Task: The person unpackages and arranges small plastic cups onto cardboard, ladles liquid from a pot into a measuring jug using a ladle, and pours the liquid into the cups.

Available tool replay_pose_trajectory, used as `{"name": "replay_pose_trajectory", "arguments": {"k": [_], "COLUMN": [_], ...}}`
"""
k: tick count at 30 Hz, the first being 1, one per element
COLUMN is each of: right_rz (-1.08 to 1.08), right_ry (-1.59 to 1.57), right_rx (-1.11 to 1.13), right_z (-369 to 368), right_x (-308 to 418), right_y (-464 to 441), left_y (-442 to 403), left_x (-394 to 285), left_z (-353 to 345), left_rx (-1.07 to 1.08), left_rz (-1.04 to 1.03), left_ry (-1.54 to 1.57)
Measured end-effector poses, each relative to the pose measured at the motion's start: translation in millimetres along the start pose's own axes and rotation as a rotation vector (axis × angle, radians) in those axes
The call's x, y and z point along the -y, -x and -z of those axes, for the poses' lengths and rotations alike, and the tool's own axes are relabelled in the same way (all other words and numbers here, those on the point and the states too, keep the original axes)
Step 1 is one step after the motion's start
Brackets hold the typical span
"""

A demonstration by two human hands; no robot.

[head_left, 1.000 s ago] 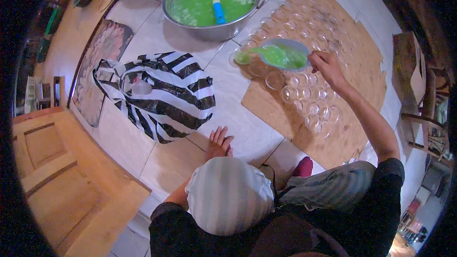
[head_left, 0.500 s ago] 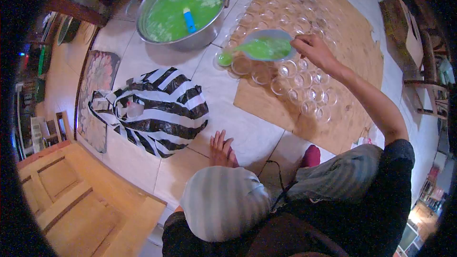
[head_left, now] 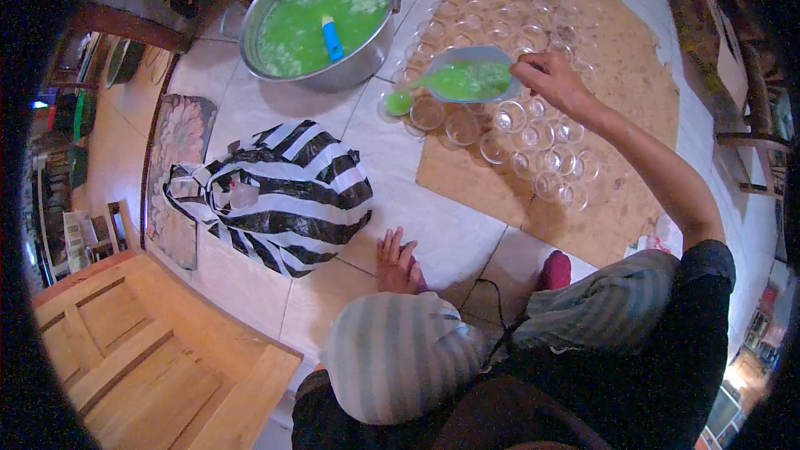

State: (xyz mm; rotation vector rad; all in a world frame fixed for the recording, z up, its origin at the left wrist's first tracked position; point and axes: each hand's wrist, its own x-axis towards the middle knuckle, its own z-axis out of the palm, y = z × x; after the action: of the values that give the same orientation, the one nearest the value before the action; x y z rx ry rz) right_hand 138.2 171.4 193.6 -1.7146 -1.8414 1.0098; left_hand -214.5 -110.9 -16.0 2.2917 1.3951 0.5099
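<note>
My right hand (head_left: 546,82) grips the handle end of a pale scoop (head_left: 471,75) with green liquid in it. The scoop is tilted left, its tip over a clear cup (head_left: 397,103) at the left edge of the group, and green liquid shows in that cup. Many clear round cups (head_left: 462,127) stand on brown cardboard (head_left: 467,175) under and around the scoop. My left hand (head_left: 399,265) has its fingers spread near the tiled floor, beside my knee, and holds nothing. A large metal pot (head_left: 346,75) of green liquid stands at the upper left, with a blue-handled tool (head_left: 332,38) in it.
A black and white striped plastic bag (head_left: 292,200) lies on the floor left of my left hand. Beyond it is a flowered mat (head_left: 182,137). A wooden panelled piece (head_left: 150,342) fills the lower left. A cardboard box (head_left: 708,50) stands at the upper right.
Since the first frame the whole view has shifted. The scoop has tipped further left, it holds less green liquid, and green now shows in the cup under its tip. My left hand remains low beside my knee.
</note>
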Motion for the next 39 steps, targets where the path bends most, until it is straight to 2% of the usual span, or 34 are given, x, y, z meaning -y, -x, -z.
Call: {"name": "replay_pose_trajectory", "arguments": {"k": [4,7,10,13,18,25,32,39], "right_rz": [0.023,0.03,-0.012,-0.002,0.016,0.005,0.001,-0.007], "right_ry": [-0.001,0.016,-0.033,-0.04,-0.006,-0.027,-0.014,-0.031], "right_rx": [-0.001,0.025,0.028,0.019,0.021,0.016,0.012,0.018], "right_z": [-2,0,-3,-3,-3,-4,-3,-4], "right_x": [-2,-1,-5,-1,-3,-1,2,3], "right_y": [-1,-2,-3,-1,-3,-4,-3,-3], "left_y": [-13,-13,-11,-11,1,-10,-1,-13], "left_x": [-16,-10,-14,-15,-3,-11,-1,-13], "left_z": [19,15,14,15,2,12,-2,15], "left_rx": [-0.048,-0.085,-0.119,-0.064,0.027,-0.06,-0.014,-0.085], "left_rz": [0.057,-0.012,0.032,0.073,0.016,0.044,0.002,0.031], "left_ry": [0.125,0.115,0.14,0.101,0.004,0.123,-0.008,0.124]}}
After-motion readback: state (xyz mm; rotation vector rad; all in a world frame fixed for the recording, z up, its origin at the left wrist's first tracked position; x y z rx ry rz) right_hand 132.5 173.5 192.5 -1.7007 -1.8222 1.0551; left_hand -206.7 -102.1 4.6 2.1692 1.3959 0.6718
